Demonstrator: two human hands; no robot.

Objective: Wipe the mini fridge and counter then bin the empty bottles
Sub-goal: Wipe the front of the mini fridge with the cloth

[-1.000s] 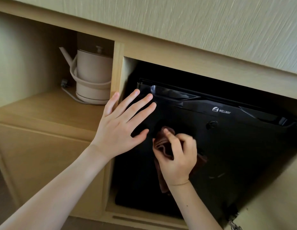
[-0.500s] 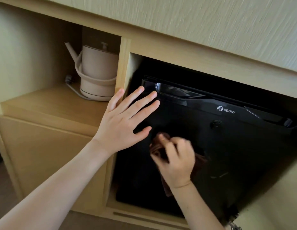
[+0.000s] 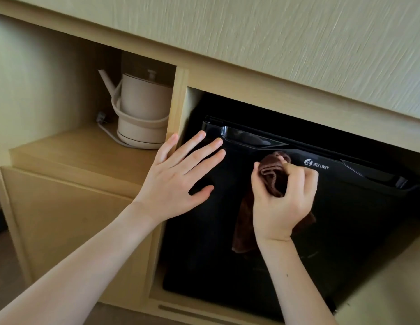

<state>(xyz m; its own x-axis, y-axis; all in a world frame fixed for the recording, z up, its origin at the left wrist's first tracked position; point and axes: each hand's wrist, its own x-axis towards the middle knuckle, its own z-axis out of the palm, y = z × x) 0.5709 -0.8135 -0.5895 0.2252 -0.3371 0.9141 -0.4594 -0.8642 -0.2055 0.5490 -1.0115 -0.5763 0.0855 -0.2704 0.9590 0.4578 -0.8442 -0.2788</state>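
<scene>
Black mini fridge (image 3: 359, 226) (WELLWAY logo (image 3: 316, 164))

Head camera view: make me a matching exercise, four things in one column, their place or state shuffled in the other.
Column one:
1. kettle
2. cloth
3. left hand
4. mini fridge

Column two:
A. bunched in the right hand
B. black, right of the kettle
C. open, flat on the mini fridge's left edge
D. on the wooden shelf

Pairs: 1-D, 2-A, 3-C, 4-B
</scene>
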